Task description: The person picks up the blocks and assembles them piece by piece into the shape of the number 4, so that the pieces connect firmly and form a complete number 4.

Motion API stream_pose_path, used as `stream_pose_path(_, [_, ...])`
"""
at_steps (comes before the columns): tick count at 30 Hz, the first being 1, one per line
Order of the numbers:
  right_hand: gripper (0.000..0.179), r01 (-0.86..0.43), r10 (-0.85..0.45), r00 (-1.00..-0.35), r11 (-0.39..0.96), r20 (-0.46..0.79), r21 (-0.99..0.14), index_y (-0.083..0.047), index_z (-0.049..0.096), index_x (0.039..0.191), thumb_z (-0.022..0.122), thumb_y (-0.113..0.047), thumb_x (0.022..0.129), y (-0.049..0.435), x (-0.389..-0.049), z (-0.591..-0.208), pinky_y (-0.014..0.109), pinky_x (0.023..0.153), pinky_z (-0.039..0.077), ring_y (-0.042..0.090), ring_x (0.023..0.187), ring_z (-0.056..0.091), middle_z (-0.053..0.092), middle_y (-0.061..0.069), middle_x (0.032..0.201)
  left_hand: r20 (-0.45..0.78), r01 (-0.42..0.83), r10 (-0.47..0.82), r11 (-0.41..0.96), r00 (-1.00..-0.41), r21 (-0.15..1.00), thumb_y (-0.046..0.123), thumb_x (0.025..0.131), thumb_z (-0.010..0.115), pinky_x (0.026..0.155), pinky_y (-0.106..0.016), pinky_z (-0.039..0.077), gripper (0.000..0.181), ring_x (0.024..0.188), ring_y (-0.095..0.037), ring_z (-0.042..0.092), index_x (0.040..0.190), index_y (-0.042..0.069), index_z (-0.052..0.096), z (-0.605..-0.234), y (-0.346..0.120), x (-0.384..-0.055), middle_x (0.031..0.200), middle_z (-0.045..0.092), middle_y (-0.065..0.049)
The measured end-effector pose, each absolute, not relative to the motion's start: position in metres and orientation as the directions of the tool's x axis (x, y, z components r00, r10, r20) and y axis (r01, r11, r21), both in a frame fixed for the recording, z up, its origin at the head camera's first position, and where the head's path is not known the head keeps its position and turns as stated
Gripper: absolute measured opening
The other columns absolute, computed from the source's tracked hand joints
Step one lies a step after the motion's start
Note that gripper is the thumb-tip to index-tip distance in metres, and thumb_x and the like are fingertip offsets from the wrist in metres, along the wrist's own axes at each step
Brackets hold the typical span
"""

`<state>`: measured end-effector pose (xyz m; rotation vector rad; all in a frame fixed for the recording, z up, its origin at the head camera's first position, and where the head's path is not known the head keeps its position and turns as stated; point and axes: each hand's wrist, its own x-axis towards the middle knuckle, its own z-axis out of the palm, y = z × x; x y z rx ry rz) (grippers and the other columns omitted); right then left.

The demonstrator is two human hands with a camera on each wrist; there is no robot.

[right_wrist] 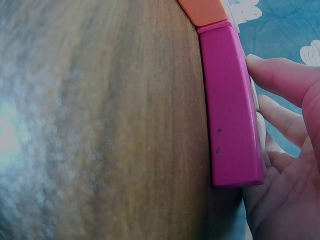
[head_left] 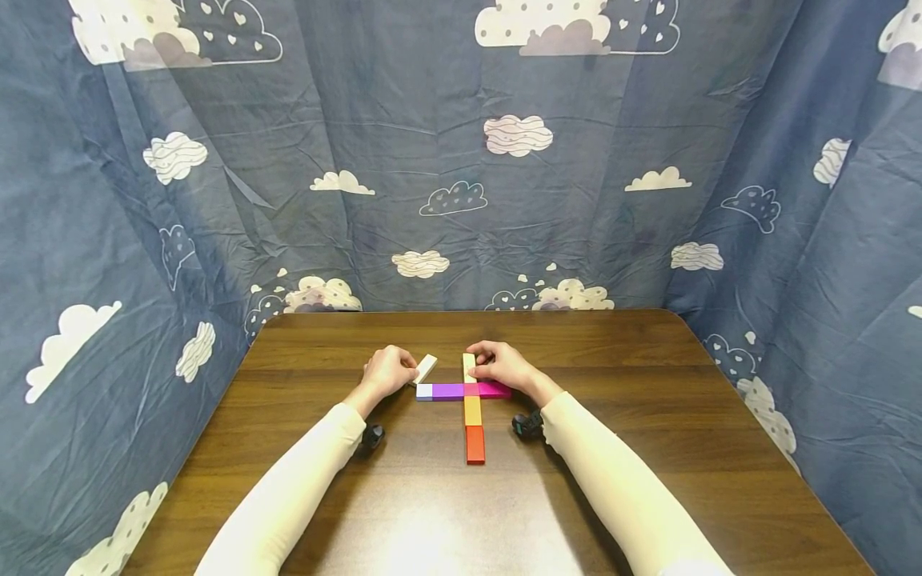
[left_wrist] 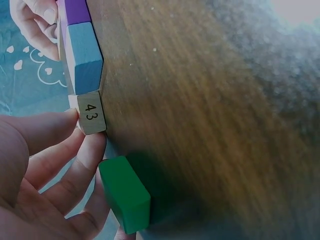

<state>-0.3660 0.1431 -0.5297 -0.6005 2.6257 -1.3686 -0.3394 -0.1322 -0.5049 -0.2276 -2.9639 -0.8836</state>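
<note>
My left hand (head_left: pixel 389 370) pinches a pale wooden block (head_left: pixel 426 368), slanted at the row's left end. In the left wrist view that block shows "43" on its end, beside the light blue block (left_wrist: pixel 85 60). A green block (left_wrist: pixel 125 195) lies against the left hand's other fingers; whether they hold it is unclear. My right hand (head_left: pixel 504 366) holds the pale yellow block (head_left: pixel 469 360) between thumb and fingers, above the crossing. In the right wrist view the magenta block (right_wrist: pixel 232 110) hides most of it. Purple (head_left: pixel 447 392), orange (head_left: pixel 472 411) and red (head_left: pixel 475 445) blocks complete the cross.
The blocks lie on a brown wooden table (head_left: pixel 324 496). A dark blue curtain (head_left: pixel 403 104) with cloud prints hangs behind and at both sides. Dark wrist devices (head_left: pixel 528 425) sit under both forearms, close to the tabletop.
</note>
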Motion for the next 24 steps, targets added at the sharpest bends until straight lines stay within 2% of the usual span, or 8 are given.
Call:
stream_pose_path(8, [0.049,-0.282,-0.402,-0.913,0.494,0.072,-0.823,-0.002,0.065,0.129,0.081,-0.010,0.083,0.142,-0.366,-0.530,0.026,0.072,0.044,0.016,0.082,0.056,0.063,0.011,0.096,0.086,0.175,0.153,0.811,-0.984,0.558,0.022,0.081,0.079,0.080,-0.054,0.046,0.004,0.092,-0.028,0.066,0.084,0.019,0.078,-0.501,-0.135,-0.337,0.085,0.072,0.002])
stream_pose_path(14, [0.049,-0.277,-0.400,-0.914,0.491,0.069,-0.826,-0.002,0.064,0.129,0.081,-0.010,0.083,0.142,-0.366,-0.530,0.027,0.073,0.044,0.017,0.082,0.055,0.063,0.011,0.096,0.102,0.218,0.195,0.788,-0.975,0.575,0.020,0.083,0.078,0.081,-0.046,0.049,0.005,0.093,-0.026,0.066,0.087,0.017,0.079,-0.496,-0.142,-0.339,0.090,0.074,0.000])
stream_pose_path(20, [0.050,-0.283,-0.406,-0.910,0.475,0.078,-0.833,0.000,0.064,0.129,0.081,-0.011,0.083,0.143,-0.366,-0.530,0.028,0.072,0.044,0.020,0.083,0.056,0.063,0.015,0.098,0.091,0.260,0.259,0.751,-0.962,0.607,0.016,0.088,0.075,0.088,-0.045,0.050,0.012,0.103,-0.028,0.065,0.098,0.011,0.079,-0.485,-0.153,-0.338,0.103,0.075,-0.005])
stream_pose_path(24, [0.050,-0.286,-0.407,-0.909,0.462,0.086,-0.840,0.001,0.064,0.128,0.082,-0.012,0.083,0.144,-0.364,-0.529,0.030,0.073,0.044,0.023,0.085,0.057,0.064,0.020,0.101,0.093,0.306,0.320,0.720,-0.943,0.623,0.011,0.089,0.072,0.086,-0.043,0.051,0.016,0.096,-0.024,0.067,0.103,0.008,0.078,-0.484,-0.163,-0.338,0.099,0.075,-0.005])
